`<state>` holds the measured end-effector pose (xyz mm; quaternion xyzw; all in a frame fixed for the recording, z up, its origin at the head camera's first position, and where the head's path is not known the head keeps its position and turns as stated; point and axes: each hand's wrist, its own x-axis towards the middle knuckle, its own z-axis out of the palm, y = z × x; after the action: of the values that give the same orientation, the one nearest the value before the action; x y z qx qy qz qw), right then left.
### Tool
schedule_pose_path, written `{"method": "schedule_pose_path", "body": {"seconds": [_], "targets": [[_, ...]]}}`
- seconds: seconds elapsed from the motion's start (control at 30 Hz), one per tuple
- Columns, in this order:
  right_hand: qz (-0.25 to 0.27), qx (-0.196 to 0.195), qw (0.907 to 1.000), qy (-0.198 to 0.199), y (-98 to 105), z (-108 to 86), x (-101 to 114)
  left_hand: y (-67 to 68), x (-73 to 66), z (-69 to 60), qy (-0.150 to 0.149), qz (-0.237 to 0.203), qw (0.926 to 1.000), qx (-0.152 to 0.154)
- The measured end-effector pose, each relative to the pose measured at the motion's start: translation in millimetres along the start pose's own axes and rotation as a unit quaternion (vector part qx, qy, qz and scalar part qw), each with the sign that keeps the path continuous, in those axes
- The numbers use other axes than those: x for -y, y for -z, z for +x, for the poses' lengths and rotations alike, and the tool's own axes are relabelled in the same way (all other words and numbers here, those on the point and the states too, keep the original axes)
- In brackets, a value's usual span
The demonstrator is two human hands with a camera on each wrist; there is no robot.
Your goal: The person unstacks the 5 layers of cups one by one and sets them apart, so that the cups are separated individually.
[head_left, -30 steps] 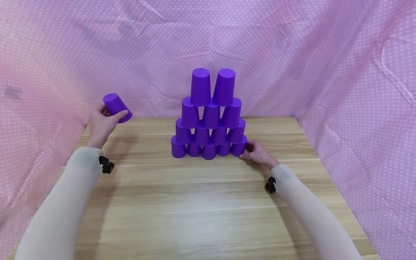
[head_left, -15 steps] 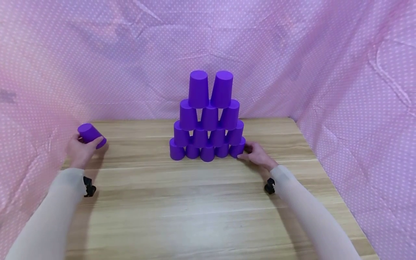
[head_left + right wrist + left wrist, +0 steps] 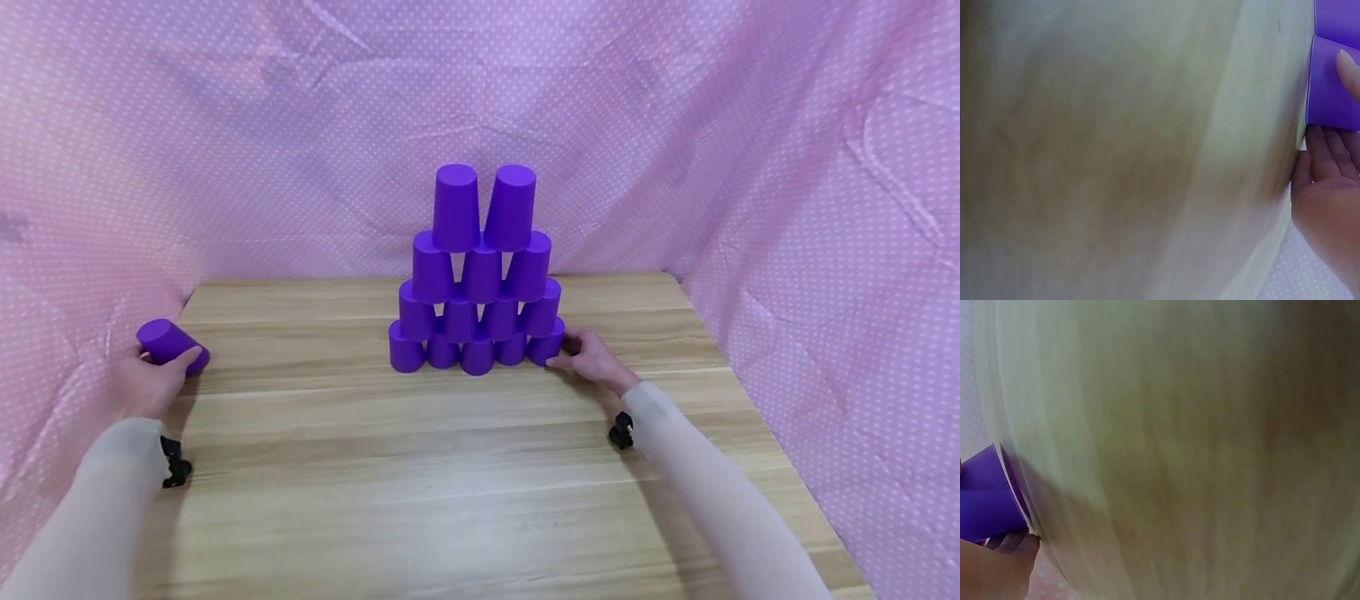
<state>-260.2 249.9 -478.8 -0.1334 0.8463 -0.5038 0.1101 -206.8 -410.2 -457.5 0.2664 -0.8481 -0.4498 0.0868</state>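
At the left of the head view my left hand (image 3: 152, 386) grips a loose purple cup (image 3: 171, 343) between thumb and fingers. The cup is tilted, its closed end up and to the left. In the left wrist view the same cup (image 3: 988, 497) has its open rim toward the wooden surface. Upside-down purple cups form a four-tier stack, with two top cups (image 3: 456, 208) side by side. My right hand (image 3: 595, 360) holds the bottom-right cup (image 3: 546, 348) of the stack. In the right wrist view its thumb (image 3: 1350, 74) lies on that cup's side, with the fingers on the opposite side.
The stack stands on a wooden table (image 3: 420, 467), toward its back edge. Pink dotted cloth (image 3: 322, 150) hangs behind and on both sides. The table's left edge runs close to my left hand. Both wrists carry a small black camera (image 3: 621, 431).
My left hand has moved left and nearer to me, lowering the loose cup toward the table's left edge. My right hand keeps its place at the bottom-right cup, and the stack stands unchanged.
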Motion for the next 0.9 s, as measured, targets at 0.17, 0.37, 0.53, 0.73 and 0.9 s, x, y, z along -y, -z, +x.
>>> {"method": "schedule_pose_path", "body": {"seconds": [0.17, 0.37, 0.53, 0.73, 0.9], "targets": [[0.008, 0.004, 0.9999, 0.006, 0, -3.2, 10, 4.9, 4.3, 2.2, -0.008, 0.024, 0.9997, 0.001], [0.026, 0.013, 0.9995, 0.008, 2, -11.9, 34, 7.6, 6.3, 4.5, -0.023, 0.044, 0.9987, 0.013], [0.021, 0.013, 0.9996, 0.011, 1, -12.7, 34, 11.4, 4.5, 4.4, -0.034, 0.054, 0.9975, 0.032], [0.017, 0.011, 0.9998, -0.003, 1, -13.0, 37, 12.2, 2.1, 9.2, -0.043, 0.073, 0.9961, 0.025], [0.014, 0.010, 0.9998, -0.008, 1, -13.4, 38, 11.0, 4.5, 14.8, -0.053, 0.094, 0.9942, 0.007]]}}
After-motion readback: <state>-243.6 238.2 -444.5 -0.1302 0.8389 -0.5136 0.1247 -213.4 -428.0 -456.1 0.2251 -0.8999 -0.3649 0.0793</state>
